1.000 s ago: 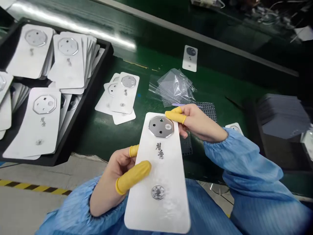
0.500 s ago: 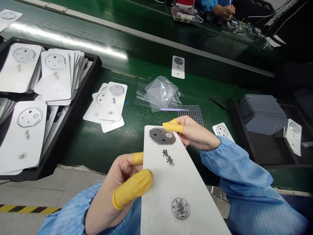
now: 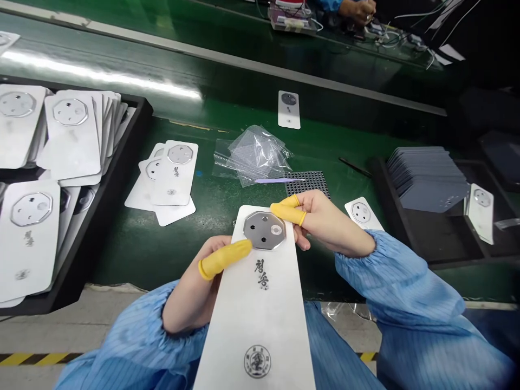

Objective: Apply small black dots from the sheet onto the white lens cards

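Note:
A white phone back cover [image 3: 260, 319] with a silver octagonal camera plate [image 3: 264, 230], dark characters and a round seal is held up close before me. My left hand [image 3: 207, 276], in yellow finger cots, grips its left edge, with the thumb lying by the camera plate and the other fingers hidden behind. My right hand [image 3: 312, 219], also in yellow finger cots, pinches the upper right corner between thumb and finger. Just beyond are a black dotted pad [image 3: 307, 183], purple tweezers [image 3: 274, 180] and clear plastic film pieces [image 3: 258, 154].
At left a black tray [image 3: 117, 162] holds many white covers. Several loose covers [image 3: 173, 173] lie beside it. A single cover [image 3: 288, 108] lies farther back. A right-hand tray [image 3: 439, 238] holds grey sheets [image 3: 430, 179]. Across the bench shows another person's hand [image 3: 361, 10].
The cover now stands straighter and has swung left at its lower end. My left thumb has moved up along the edge to the camera plate. The view has shifted slightly.

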The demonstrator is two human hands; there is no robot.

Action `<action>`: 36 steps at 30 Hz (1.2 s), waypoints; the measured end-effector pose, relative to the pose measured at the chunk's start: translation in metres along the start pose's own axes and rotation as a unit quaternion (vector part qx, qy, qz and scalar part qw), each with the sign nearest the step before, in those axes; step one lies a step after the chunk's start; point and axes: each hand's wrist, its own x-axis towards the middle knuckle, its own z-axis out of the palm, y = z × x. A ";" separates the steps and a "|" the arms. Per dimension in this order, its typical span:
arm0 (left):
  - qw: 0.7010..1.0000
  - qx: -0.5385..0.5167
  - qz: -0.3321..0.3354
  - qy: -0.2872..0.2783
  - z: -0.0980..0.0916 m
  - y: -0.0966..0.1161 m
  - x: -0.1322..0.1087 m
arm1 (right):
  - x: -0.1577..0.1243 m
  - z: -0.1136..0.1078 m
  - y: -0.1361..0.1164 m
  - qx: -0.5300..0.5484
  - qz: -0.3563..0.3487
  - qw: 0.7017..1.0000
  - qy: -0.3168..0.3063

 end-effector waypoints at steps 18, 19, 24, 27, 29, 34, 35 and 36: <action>0.991 0.109 0.031 -0.070 0.024 -0.040 0.038 | -0.054 -0.074 0.055 -0.339 -0.086 0.924 0.157; 0.988 0.128 0.075 -0.047 0.021 -0.043 0.040 | -0.063 -0.094 0.054 -0.371 -0.078 0.908 0.180; 0.960 0.237 0.148 0.028 -0.011 -0.056 0.046 | -0.085 -0.183 0.043 -0.491 -0.022 0.838 0.236; 0.939 0.303 0.151 0.051 -0.023 -0.064 0.045 | -0.078 -0.204 0.042 -0.551 0.009 0.788 0.273; 0.935 0.314 0.153 0.055 -0.027 -0.068 0.045 | -0.068 -0.205 0.042 -0.578 0.020 0.758 0.302; 0.941 0.288 0.157 0.086 -0.026 -0.067 0.051 | -0.010 -0.193 0.019 -0.593 0.010 0.723 0.354; 0.942 0.279 0.159 0.096 -0.024 -0.066 0.052 | 0.011 -0.189 0.009 -0.587 0.005 0.724 0.362; 0.943 0.271 0.161 0.105 -0.023 -0.066 0.054 | 0.035 -0.185 -0.002 -0.580 0.003 0.726 0.371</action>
